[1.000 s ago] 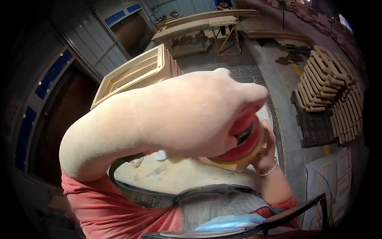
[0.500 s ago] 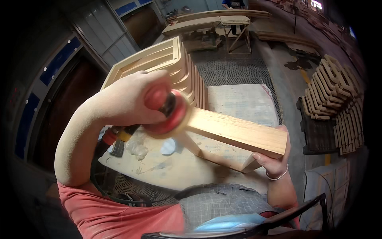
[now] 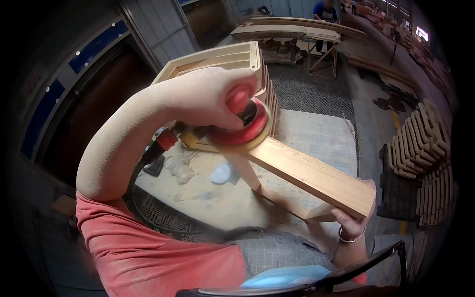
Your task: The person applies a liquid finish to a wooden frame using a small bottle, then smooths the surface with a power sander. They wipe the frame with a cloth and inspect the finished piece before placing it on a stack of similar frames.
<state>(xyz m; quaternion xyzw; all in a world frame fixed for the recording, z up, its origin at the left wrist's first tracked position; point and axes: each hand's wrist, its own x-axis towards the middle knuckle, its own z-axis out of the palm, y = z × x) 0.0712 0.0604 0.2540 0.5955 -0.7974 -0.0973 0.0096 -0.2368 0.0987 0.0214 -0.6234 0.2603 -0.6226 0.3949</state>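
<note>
Wooden plank (image 3: 316,175): long axis runs from the left hand (image 3: 213,96) down-right to the right hand (image 3: 349,222). Left hand grips the red sander (image 3: 245,126), its disc flat on the plank's upper end. Right hand clasps the lower end from beneath. Dusty counter (image 3: 316,133) lies under both hands.

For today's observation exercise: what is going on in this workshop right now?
A person is sanding wood. Their left hand presses a red disc sander onto the far end of a long wooden board, while the right hand holds the near end from below. The board sits tilted above a dusty workbench, with stacked wooden frames behind.
</note>
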